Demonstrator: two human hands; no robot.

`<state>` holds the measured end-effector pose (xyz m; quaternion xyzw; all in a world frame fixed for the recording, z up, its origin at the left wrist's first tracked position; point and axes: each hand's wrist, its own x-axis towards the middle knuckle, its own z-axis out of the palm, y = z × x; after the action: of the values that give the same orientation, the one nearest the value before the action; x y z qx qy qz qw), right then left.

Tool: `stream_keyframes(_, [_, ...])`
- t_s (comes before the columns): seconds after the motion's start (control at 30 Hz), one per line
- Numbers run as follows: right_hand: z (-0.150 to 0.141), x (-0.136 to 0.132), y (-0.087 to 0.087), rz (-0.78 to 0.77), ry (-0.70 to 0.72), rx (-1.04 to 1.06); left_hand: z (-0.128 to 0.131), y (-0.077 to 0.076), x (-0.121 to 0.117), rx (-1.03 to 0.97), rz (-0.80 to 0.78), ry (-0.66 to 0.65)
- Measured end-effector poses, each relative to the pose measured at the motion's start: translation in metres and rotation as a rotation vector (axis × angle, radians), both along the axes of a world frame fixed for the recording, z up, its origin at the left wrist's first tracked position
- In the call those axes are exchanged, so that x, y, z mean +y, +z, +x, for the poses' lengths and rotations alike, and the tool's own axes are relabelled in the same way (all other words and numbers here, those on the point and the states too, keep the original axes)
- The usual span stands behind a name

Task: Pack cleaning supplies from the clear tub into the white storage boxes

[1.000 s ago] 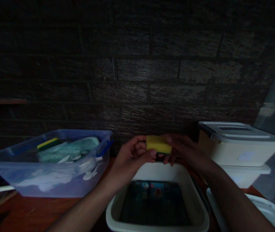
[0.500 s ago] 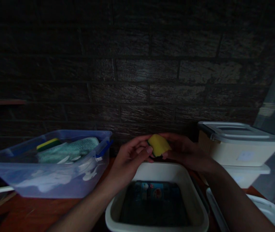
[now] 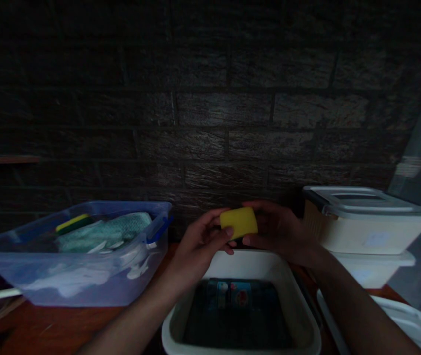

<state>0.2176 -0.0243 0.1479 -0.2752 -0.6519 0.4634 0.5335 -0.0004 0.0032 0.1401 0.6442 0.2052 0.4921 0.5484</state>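
A yellow sponge [image 3: 239,222] is held up over the far rim of a white tub [image 3: 247,261]. My left hand [image 3: 205,236] grips its left side, thumb pressed on the yellow face and fingers behind. At the sponge's right end is my right hand [image 3: 279,229], thumb by the lower corner and fingers curled partly behind it. Inside the tub lies a dark pack [image 3: 236,320] with a blue and red label; its contents are too dark to make out.
To the left stands a clear bluish bin [image 3: 85,281] holding a green-and-yellow sponge [image 3: 73,223], a teal cloth [image 3: 107,232] and white items. Stacked lidded boxes [image 3: 373,231] stand at right, with a white lid [image 3: 406,320] in front. A dark brick wall [image 3: 210,123] rises behind.
The sponge was bent between both hands, with some green showing at its edge. Now it is flat, its yellow face turned toward me. The right thumb has shifted down and left.
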Motion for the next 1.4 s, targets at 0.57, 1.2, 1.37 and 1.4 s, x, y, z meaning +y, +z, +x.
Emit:
stream_keyframes(0.57, [0.006,0.002,0.005,0.061,-0.097,-0.010,0.001,-0.001,0.005,-0.175,-0.063,0.051])
stream_keyframes(1.2, [0.001,-0.001,0.007,0.117,-0.182,-0.074,0.001,0.001,0.001,-0.170,0.103,0.111])
stream_keyframes(1.37, [0.001,0.003,0.004,0.168,-0.237,-0.116,0.001,0.000,-0.002,-0.081,0.131,0.070])
stream_keyframes(1.4, [0.001,0.003,0.004,0.165,-0.235,-0.113,0.001,0.000,-0.003,-0.059,0.129,0.071])
